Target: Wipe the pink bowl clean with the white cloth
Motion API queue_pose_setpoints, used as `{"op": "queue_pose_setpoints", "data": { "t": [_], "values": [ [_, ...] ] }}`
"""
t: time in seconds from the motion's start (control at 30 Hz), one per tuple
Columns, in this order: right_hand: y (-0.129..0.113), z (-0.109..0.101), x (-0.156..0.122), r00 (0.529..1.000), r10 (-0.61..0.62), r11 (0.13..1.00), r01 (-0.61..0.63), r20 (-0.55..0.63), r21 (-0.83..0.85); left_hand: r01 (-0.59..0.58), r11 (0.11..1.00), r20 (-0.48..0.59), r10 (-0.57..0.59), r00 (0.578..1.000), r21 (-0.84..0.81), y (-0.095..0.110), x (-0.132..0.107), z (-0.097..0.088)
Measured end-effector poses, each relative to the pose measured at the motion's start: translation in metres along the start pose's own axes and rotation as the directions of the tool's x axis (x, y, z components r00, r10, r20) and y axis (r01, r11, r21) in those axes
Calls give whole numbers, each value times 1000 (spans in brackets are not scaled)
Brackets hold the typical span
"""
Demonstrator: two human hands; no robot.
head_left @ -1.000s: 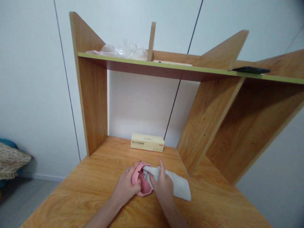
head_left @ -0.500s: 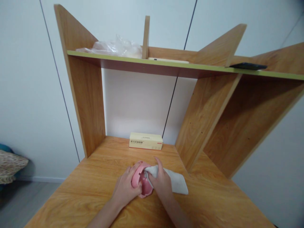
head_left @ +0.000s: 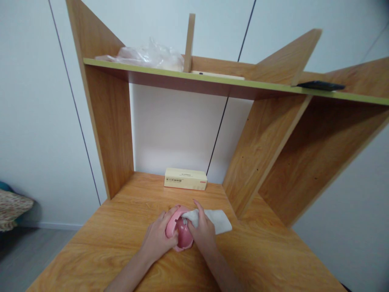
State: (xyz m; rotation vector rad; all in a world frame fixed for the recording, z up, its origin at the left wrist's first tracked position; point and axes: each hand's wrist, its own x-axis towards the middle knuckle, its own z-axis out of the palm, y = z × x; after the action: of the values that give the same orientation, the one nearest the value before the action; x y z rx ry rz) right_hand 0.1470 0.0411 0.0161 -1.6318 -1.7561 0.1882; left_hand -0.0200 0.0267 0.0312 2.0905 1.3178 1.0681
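"Where's the pink bowl (head_left: 184, 238)?"

"Tilted over the table (head_left: 91, 251): your left fingers (head_left: 169, 214) curl round its rim (head_left: 180, 248), your right fingers (head_left: 199, 207) grasp the pale cloth (head_left: 220, 221) at its mouth."

"Handling?"

"Likely light, stiff, slick; clasp that rim."

**Left hand (head_left: 159, 235) curled in a grip, right hand (head_left: 204, 234) with a finger raised**

The left forearm (head_left: 130, 271), bare, slants up and rightward from the bottom edge. Its hand shows its back, the fingers curving forward and the thumb bent inward below them. The right forearm (head_left: 225, 272), also bare, slants up and leftward. On that hand the thumb points toward the left one, while the index finger (head_left: 198, 207) extends upward, spread from the thumb. The hands are near each other but apart.
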Motion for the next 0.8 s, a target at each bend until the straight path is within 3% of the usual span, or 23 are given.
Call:
{"op": "queue_pose_setpoints", "data": {
  "t": [0.23, 0.47, 0.63, 0.73, 0.8],
  "values": [
    [-2, -4, -4, 973, -226, 974, 224, -50, -45, -17, 1000, 32, 16, 999, 10, -1, -1, -3],
    [-3, -6, 1, 999, -27, 1000, 27, 44, -6, -40, 997, 73, 35, 997, 62, 2, -2, -5],
    [-10, -18, 5, 967, -237, 949, 251, 94, -190, -8, 989, 109, -9, 994, 151, 11, -3, -9],
    [-10, -22, 8, 927, -362, 907, 373, 95, -194, -13, 975, 126, -15, 992, 221, 18, -5, -11],
    [-8, -22, 8, 926, -373, 915, 377, 54, -146, -28, 972, 127, -2, 992, 232, 19, -6, -9]
  ]
}}
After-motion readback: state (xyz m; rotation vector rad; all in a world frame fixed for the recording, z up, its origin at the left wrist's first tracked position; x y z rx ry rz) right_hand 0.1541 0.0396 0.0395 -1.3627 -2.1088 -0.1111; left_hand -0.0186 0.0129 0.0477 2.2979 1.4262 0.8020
